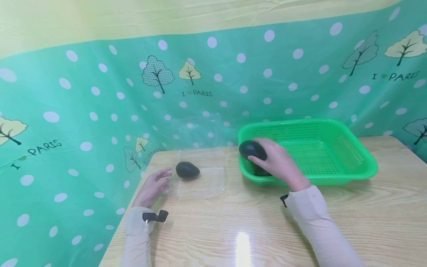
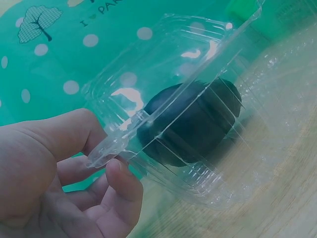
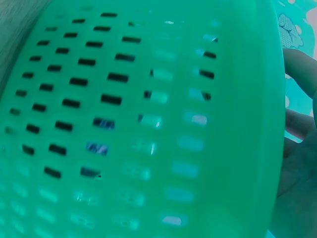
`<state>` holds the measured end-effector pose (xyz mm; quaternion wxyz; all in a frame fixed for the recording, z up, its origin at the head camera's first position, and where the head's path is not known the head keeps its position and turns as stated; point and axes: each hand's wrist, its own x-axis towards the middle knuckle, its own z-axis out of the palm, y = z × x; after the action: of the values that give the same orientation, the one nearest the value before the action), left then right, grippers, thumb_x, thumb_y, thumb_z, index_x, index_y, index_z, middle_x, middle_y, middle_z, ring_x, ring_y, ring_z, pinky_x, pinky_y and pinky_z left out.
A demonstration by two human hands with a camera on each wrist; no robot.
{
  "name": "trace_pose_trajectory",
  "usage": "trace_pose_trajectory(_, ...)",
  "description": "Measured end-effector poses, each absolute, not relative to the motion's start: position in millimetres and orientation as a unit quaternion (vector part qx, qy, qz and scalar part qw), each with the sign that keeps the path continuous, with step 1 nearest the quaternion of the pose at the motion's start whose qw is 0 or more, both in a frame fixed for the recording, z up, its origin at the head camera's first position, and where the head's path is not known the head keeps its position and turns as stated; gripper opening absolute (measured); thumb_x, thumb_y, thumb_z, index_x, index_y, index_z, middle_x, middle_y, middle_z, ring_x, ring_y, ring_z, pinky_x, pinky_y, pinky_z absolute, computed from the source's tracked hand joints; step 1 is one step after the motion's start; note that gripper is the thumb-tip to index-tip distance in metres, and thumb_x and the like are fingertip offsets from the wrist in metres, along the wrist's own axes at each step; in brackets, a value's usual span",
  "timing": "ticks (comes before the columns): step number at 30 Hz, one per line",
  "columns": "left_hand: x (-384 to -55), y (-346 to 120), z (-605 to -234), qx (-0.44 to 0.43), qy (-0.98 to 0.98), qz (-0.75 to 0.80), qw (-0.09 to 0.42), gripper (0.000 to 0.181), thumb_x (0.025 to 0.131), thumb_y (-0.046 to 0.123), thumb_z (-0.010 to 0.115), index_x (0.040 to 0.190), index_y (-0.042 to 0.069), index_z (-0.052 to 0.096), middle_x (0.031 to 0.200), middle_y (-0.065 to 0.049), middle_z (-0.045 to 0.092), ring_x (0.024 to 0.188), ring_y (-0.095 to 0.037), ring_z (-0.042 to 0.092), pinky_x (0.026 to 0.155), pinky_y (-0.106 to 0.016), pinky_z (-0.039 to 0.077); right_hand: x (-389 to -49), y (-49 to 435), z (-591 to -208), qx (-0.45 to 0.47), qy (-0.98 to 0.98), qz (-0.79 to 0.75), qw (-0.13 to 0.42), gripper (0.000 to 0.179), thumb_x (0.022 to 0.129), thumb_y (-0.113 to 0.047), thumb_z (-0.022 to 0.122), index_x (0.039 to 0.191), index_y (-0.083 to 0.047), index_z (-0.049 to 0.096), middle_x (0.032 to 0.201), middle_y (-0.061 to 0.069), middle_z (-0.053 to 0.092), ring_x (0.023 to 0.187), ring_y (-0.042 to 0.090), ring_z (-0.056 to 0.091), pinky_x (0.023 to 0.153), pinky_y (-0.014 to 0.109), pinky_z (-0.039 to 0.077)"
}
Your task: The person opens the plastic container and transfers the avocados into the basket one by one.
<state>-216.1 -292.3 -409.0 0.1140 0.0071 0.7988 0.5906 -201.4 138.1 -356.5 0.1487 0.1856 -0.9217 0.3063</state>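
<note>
A dotted green cloth (image 1: 283, 89) hangs behind the wooden bench (image 1: 213, 222). On its right side stands the green basket (image 1: 347, 178), whose slotted wall blocks most of the right wrist view; left of it lies the open clear plastic box (image 1: 207, 185). The right hand (image 1: 275, 159) has its fingers curled round the held avocado (image 1: 250, 149) over the basket's left end, long axis roughly sideways. The left hand (image 1: 155, 187) pinches the box's edge. Inside, the boxed avocado (image 1: 187, 171) points its narrow end right. Another dark piece (image 1: 261, 171) shows beneath the right hand, partly hidden.
</note>
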Motion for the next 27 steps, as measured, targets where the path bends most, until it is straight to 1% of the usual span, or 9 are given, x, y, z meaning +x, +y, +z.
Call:
trace_pose_trajectory(5, -214, -290, -405, 0.013, 0.796, 0.594, 0.117, 0.064, 0.090, -0.001, 0.046, 0.152, 0.002, 0.033, 0.150, -0.026, 0.037, 0.072, -0.013, 0.050, 0.061, -0.023, 0.047, -201, 146, -357, 0.182, -0.923, 0.304, 0.152, 0.060, 0.091, -0.032, 0.072, 0.140, -0.005, 0.052, 0.138, 0.016, 0.057, 0.127, 0.035, 0.053, 0.103, 0.053, 0.045)
trace_pose_trajectory(11, -215, -290, -405, 0.004, 0.795, 0.594, 0.120, 0.062, 0.090, -0.001, 0.047, 0.151, 0.003, 0.035, 0.150, -0.025, 0.038, 0.072, -0.013, 0.050, 0.062, -0.022, 0.047, -201, 155, -356, 0.181, -0.924, 0.303, 0.150, 0.060, 0.091, -0.030, 0.072, 0.140, -0.003, 0.051, 0.138, 0.017, 0.056, 0.128, 0.036, 0.052, 0.105, 0.054, 0.043)
trace_pose_trajectory(16, -215, -290, -405, 0.003, 0.795, 0.595, 0.120, 0.062, 0.090, -0.001, 0.047, 0.151, 0.003, 0.036, 0.149, -0.025, 0.039, 0.072, -0.014, 0.051, 0.063, -0.022, 0.047, -201, 162, -357, 0.169, -0.928, 0.301, 0.140, 0.060, 0.091, -0.030, 0.072, 0.141, -0.005, 0.051, 0.140, 0.017, 0.055, 0.130, 0.037, 0.050, 0.106, 0.055, 0.042)
trace_pose_trajectory(27, -213, -289, -403, 0.004, 0.795, 0.595, 0.118, 0.062, 0.090, -0.002, 0.047, 0.151, 0.002, 0.035, 0.149, -0.026, 0.039, 0.070, -0.014, 0.051, 0.062, -0.022, 0.047, -199, 177, -362, 0.151, -0.931, 0.304, 0.131, 0.059, 0.092, -0.030, 0.071, 0.140, -0.004, 0.051, 0.139, 0.018, 0.055, 0.125, 0.039, 0.053, 0.101, 0.057, 0.045)
